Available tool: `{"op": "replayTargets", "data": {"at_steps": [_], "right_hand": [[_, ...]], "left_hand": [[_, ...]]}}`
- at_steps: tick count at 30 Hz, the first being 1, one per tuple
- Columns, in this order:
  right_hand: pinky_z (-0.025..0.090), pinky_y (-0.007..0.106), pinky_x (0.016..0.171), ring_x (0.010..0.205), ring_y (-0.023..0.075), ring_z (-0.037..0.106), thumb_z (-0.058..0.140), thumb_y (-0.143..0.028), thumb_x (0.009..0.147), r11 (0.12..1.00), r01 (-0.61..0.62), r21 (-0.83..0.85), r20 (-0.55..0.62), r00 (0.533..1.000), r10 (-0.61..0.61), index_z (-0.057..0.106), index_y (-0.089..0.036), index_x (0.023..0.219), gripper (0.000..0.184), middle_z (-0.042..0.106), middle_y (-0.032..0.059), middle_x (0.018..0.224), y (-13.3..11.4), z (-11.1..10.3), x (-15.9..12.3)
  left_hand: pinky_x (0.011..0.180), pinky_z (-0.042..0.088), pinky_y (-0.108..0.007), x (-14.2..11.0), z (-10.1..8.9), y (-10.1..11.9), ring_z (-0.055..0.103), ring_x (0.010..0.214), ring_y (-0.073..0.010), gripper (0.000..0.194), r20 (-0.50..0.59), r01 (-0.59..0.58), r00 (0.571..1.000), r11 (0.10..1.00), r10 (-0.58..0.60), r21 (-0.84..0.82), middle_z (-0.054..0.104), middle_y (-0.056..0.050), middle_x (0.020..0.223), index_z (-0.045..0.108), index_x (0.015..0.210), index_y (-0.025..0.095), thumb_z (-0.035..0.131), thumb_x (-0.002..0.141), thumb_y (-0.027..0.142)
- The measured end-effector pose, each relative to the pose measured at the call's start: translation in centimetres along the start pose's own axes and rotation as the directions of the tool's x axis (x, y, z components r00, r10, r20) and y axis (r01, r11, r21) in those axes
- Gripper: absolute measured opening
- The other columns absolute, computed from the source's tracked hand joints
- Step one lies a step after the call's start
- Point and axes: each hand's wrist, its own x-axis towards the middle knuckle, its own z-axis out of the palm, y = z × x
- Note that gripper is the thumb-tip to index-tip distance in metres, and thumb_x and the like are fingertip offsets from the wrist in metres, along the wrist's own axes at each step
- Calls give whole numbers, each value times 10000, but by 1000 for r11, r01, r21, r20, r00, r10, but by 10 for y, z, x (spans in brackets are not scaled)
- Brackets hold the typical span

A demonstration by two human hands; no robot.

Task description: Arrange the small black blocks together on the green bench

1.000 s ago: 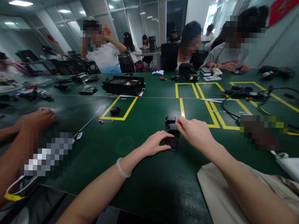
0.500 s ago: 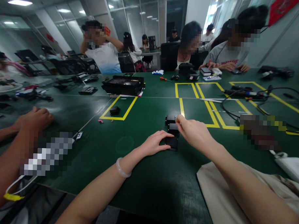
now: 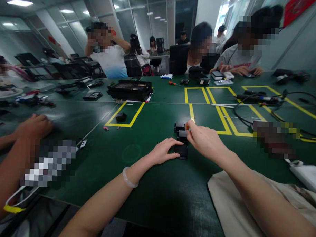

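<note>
Black near piece (image 3: 182, 152) lies flat on the green tabletop (image 3: 150, 187), left hand (image 3: 162, 152) at its left side. Left thumb and fingers parted in a C, thumb at the near part of the piece, fingertips at its far edge; touching, but cannot tell how firmly it's held. Right hand (image 3: 205, 138) mostly closed, thumb and index drawn together in a pinch at the right end of the black middle piece (image 3: 182, 134). Anything between those fingertips is hidden.

Black far piece (image 3: 179, 126) just beyond the middle one, so three in a rough column, close together. Pale bracelet (image 3: 129, 178) on left wrist. Beige cloth (image 3: 226, 191) under right forearm.

Further out: small black block (image 3: 121, 117) inside a yellow tape outline (image 3: 136, 115) to the left, black tray (image 3: 130, 90) behind it, orange-handled screwdriver (image 3: 172, 83) past that. Black cables (image 3: 235, 111) at right, over more yellow tape. Co-worker's hand (image 3: 41, 125) rests on the table at far left. More people seated across the table, faces blurred.
</note>
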Motion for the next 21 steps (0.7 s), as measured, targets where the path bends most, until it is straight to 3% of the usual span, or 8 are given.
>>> {"op": "replayTargets", "data": {"at_steps": [5, 9, 14, 21], "right_hand": [[217, 274, 498, 671, 226, 647, 283, -376, 969, 998, -8, -57, 20, 1000, 9, 491, -210, 1044, 276, 683, 57, 766, -1, 0, 0], [220, 268, 495, 642, 200, 635, 301, -305, 962, 999, 47, 22, 18, 999, -47, 472, -202, 1085, 235, 685, 41, 789, -1, -2, -1], [204, 264, 486, 657, 209, 637, 294, -395, 968, 999, 39, 4, -7, 999, -39, 505, -218, 1000, 277, 677, 38, 757, -1, -1, -1], [219, 269, 499, 645, 194, 625, 292, -308, 961, 999, 23, 42, -4, 1000, -23, 468, -208, 1086, 238, 686, 39, 828, 7, 0, 1]], "left_hand": [[919, 431, -349, 0, 0, -1, 540, 1077, -233, 410, 5, 2, 1000, 1000, -2, -11, 573, -62, 1159, 525, 1254, 257, 616, 867, 357], [923, 430, -348, 0, 1, -2, 535, 1092, -234, 419, 3, 8, 1000, 1000, -8, -21, 572, -62, 1165, 524, 1257, 260, 624, 861, 355], [924, 431, -353, 0, 2, -2, 541, 1081, -235, 417, 4, 17, 1000, 1000, -17, -20, 576, -59, 1163, 528, 1254, 263, 625, 859, 356], [927, 436, -357, -1, 1, -2, 531, 1105, -236, 427, 4, 10, 1000, 1000, -10, -11, 566, -60, 1185, 516, 1270, 276, 620, 864, 355]]}}
